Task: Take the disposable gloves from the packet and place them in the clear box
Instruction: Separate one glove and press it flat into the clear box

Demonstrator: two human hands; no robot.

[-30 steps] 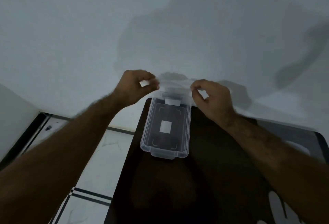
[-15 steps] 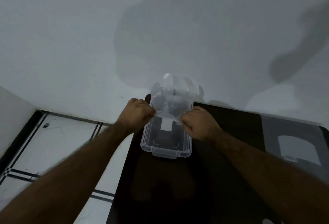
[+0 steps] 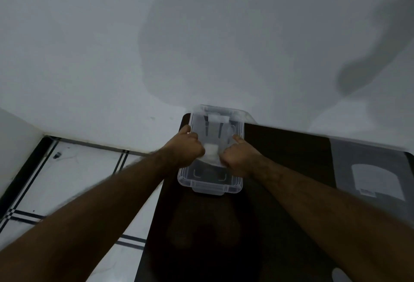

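Gloves (image 3: 211, 153), thin and translucent, are sitting low inside the clear box (image 3: 209, 186) on the dark table (image 3: 291, 147). Head view: I am seeing the left hand (image 3: 187, 149) and right hand (image 3: 238, 157) both curling their fingers tight on the plastic sheet, pressing it into the box, knuckles nearly meeting over the middle. White wall (image 3: 89, 57) is filling the background.

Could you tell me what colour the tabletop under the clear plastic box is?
Very dark brown, nearly black, glossy tabletop, seen best in the head view.
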